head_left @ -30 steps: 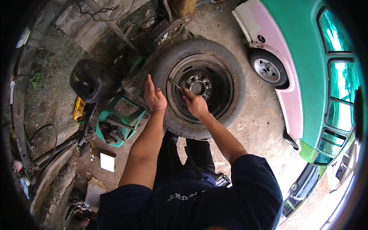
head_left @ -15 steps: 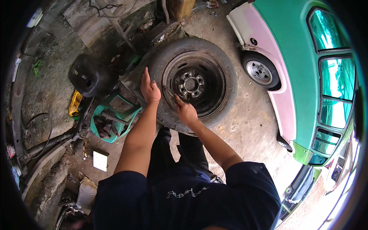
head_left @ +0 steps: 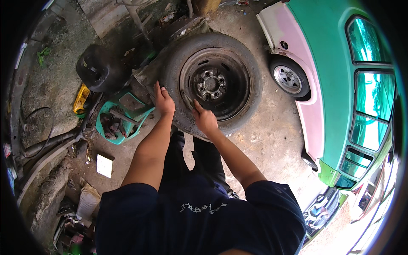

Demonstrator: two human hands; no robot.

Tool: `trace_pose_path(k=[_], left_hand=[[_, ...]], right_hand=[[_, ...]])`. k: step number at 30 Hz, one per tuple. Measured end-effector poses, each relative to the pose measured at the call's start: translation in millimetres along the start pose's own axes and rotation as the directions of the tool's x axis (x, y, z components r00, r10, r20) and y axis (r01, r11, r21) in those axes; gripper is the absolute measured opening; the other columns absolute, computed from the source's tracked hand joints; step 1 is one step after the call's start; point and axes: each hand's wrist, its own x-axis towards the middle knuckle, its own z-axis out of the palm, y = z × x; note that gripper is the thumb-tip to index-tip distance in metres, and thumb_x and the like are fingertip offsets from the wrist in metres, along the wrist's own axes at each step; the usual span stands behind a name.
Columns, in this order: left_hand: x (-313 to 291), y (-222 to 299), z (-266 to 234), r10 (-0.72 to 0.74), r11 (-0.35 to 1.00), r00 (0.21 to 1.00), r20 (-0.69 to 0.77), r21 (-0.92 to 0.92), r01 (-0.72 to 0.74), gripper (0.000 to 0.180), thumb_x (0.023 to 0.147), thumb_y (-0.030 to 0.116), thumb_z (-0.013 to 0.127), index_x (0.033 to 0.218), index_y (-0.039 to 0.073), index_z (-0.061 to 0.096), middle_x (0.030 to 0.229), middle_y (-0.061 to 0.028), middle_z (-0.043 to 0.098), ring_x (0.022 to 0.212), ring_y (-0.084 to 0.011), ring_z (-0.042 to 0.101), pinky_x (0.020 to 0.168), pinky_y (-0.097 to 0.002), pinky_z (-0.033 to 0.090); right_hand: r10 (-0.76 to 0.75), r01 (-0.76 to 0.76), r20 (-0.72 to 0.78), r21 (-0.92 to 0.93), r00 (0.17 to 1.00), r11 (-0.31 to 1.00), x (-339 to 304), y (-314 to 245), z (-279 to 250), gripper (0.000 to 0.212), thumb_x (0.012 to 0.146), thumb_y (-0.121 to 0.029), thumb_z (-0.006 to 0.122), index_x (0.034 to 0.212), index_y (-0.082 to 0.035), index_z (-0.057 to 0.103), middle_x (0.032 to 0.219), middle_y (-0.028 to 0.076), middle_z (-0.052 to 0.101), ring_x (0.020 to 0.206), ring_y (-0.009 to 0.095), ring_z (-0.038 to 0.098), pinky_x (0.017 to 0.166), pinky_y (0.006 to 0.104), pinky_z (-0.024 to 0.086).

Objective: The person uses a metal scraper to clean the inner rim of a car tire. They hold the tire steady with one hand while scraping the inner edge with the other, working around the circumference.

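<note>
A worn tyre point(head_left: 248, 108) on a dusty steel wheel rim point(head_left: 242, 78) lies in front of me, its hub side facing up. My left hand point(head_left: 163, 101) rests against the tyre's left sidewall, fingers stretched out and the thumb apart. Over the near left part of the sidewall, my right hand point(head_left: 205, 121) is closed, its fingertips at the rim's edge. A thin dark sliver seems to run from those fingertips along the rim, too small to name. Bolts ring the central hub point(head_left: 211, 84).
A green and pink car point(head_left: 314, 106) stands on the right. To the left are a turquoise plastic stool point(head_left: 146, 114) with dark parts in it, a black container point(head_left: 100, 70) and a yellow piece point(head_left: 80, 99). A white square point(head_left: 104, 165) lies on the floor.
My left hand has slid slightly down and left along the tyre. The right hand stays at the rim edge, its fingertips a little higher. The view has shifted slightly.
</note>
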Motion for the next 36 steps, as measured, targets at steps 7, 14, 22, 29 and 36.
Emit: trace_pose_path(k=[7,14,22,29,36], left_hand=[[-0.1,6.7,-1.7,-0.042,0.998,0.999,0.0,0.039,0.042,0.048,0.105,0.03,0.036,0.149,0.008,0.041,0.149,-0.0214,0.045,0.134,-0.0415,0.046,0.108,-0.0464,0.041],[2.1,4.1,-1.1,-0.032,0.998,0.999,-0.015,0.045,0.032,0.049,0.104,0.031,0.037,0.147,0.008,0.043,0.146,-0.0214,0.049,0.129,-0.0425,0.05,0.105,-0.0473,0.043],[1.4,4.9,-1.0,-0.044,0.998,0.999,-0.015,0.042,0.045,0.048,0.104,0.028,0.038,0.147,0.008,0.043,0.144,-0.0228,0.05,0.127,-0.0441,0.05,0.105,-0.0476,0.042],[0.1,6.3,-1.7,-0.078,0.996,0.997,0.003,0.048,0.078,0.049,0.104,0.03,0.036,0.148,0.008,0.042,0.145,-0.0237,0.049,0.126,-0.0444,0.051,0.103,-0.0478,0.044],[-0.8,15.8,-4.8,-0.106,0.993,0.994,0.027,0.056,0.105,0.05,0.105,0.031,0.034,0.15,0.009,0.039,0.145,-0.025,0.048,0.126,-0.0441,0.052,0.101,-0.048,0.046]], right_hand=[[0.059,-0.034,-0.179,0.137,0.982,0.99,49.4,-14.3,-17.1,0.048,0.096,-0.032,0.058,0.143,-0.027,0.052,0.091,0.03,0.068,0.088,0.048,0.066,0.079,0.0549,0.053],[-0.015,0.025,-0.097,0.107,0.995,0.994,-33.3,22.4,-10.0,0.047,0.095,-0.027,0.06,0.142,-0.022,0.054,0.099,0.03,0.068,0.094,0.047,0.065,0.082,0.0527,0.053],[0.037,-0.001,-0.154,0.223,0.987,0.975,35.2,-14.9,-10.2,0.043,0.096,-0.032,0.058,0.139,-0.025,0.058,0.091,0.028,0.068,0.088,0.047,0.067,0.08,0.053,0.054],[-0.029,0.04,-0.077,0.154,0.997,0.987,-19.4,-0.3,-13.9,0.046,0.094,-0.027,0.062,0.139,-0.025,0.057,0.091,0.028,0.068,0.09,0.047,0.065,0.081,0.0517,0.053],[0.017,0.0,-0.095,0.184,0.995,0.983,11.0,-15.2,-19.6,0.044,0.097,-0.033,0.057,0.14,-0.027,0.055,0.088,0.025,0.069,0.086,0.046,0.066,0.079,0.0531,0.053]])
